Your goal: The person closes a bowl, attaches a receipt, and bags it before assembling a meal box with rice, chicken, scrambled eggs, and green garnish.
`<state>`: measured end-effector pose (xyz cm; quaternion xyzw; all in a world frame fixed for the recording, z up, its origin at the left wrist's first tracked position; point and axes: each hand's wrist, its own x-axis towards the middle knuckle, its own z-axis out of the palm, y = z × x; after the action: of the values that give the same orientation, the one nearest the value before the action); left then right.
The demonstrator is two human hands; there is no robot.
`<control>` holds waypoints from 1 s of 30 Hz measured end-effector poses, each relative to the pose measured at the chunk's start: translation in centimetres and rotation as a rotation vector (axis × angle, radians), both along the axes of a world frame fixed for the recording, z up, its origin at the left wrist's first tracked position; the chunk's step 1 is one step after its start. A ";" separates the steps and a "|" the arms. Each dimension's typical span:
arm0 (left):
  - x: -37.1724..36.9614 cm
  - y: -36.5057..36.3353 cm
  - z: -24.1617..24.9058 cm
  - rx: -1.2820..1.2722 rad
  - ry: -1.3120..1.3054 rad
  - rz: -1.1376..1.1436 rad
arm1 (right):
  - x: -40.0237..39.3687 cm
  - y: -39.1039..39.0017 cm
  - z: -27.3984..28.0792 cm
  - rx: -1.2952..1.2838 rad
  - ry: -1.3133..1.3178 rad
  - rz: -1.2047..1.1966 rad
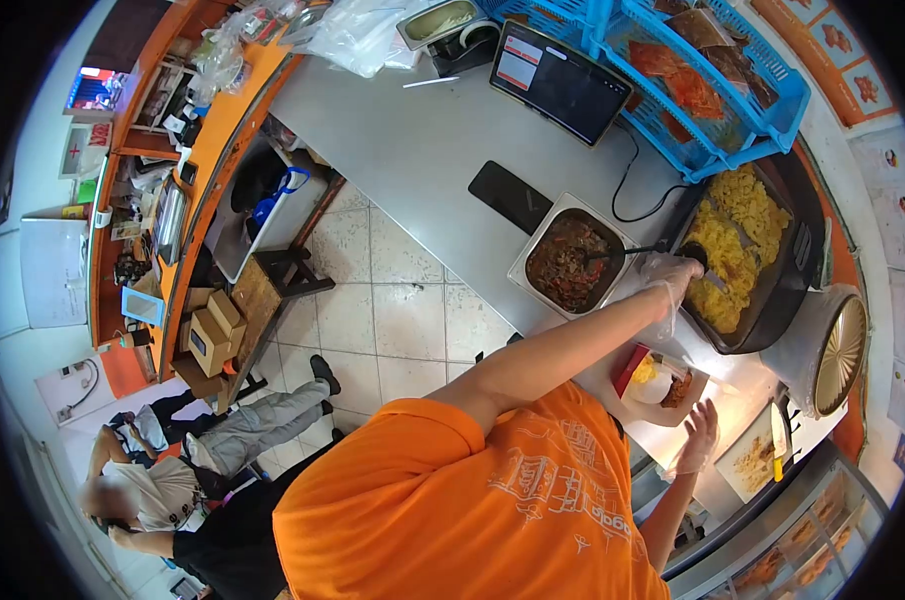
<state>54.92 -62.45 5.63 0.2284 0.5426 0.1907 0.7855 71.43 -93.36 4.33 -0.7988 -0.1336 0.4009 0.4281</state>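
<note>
My left hand [673, 275], in a clear plastic glove, is closed at the near edge of a dark pan [801, 262] of yellow food [738, 235]. It grips a serving utensil [715, 281] whose metal end lies over the food. A thin black handle [638, 250] reaches from beside that hand to a metal tray of brown stew [573, 262]. Also gloved, my right hand [699, 436] has its fingers apart and holds nothing. It is beside an open food box [656, 387] containing something white, something yellow and brown pieces.
A phone [511, 197], a tablet [558, 82] and blue baskets [693, 95] stand on the grey counter [373, 120]. A yellow-handled knife [779, 450] lies on a board at the right, beside a glass case [803, 540]. Other people [143, 490] are at the lower left.
</note>
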 end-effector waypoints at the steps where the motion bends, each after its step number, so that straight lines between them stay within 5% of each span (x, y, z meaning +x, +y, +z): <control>1: -0.1 0.1 -0.1 0.074 0.017 -0.066 | -0.3 0.1 -0.2 0.022 0.019 0.098; 2: 0.2 0.2 -0.7 0.073 0.018 -0.064 | -0.7 0.4 -0.5 -0.033 -0.070 0.177; 5: 1.4 -0.6 -2.5 0.554 0.606 -0.195 | 1.5 0.0 -3.8 -0.124 -0.453 0.405; 9: 0.7 -1.6 -2.3 0.586 0.592 -0.253 | 1.7 0.8 -4.1 -0.250 -0.568 0.488; 14: 1.0 -0.9 -8.2 0.423 0.579 0.024 | -0.3 1.6 -3.1 -0.286 -0.627 0.493; 17: 3.3 -1.0 -15.7 0.616 0.737 0.141 | -1.1 0.7 -6.5 -0.144 -0.727 0.416; 18: 3.9 -0.5 -22.2 0.775 0.779 -0.066 | -1.2 0.4 -6.8 -0.114 -0.770 0.414; 21: 0.5 -1.7 -9.8 0.640 0.575 0.053 | -2.2 1.1 -3.9 -0.249 -0.650 0.283; 23: -0.5 -2.1 -7.1 0.389 0.633 -0.347 | -1.8 -0.7 -4.4 -0.224 -0.678 0.258; 24: -1.4 -2.6 -3.9 0.397 0.624 -0.350 | -1.4 -1.8 -5.3 -0.191 -0.703 0.249; 26: -3.4 -5.0 2.6 0.104 0.155 -0.337 | 0.2 -4.9 -7.2 -0.091 -0.778 0.227; 28: -5.5 -8.6 -0.6 0.797 0.325 -0.614 | 0.8 -7.5 -7.4 -0.175 -0.693 0.203; 30: -9.5 -10.3 2.9 0.629 0.161 -0.695 | 0.1 -8.4 -4.7 -0.135 -0.600 0.176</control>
<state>45.38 -72.75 8.56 0.6372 0.4091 0.0531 0.6510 71.54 -101.76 -0.34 -0.8935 -0.2953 0.1909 0.2793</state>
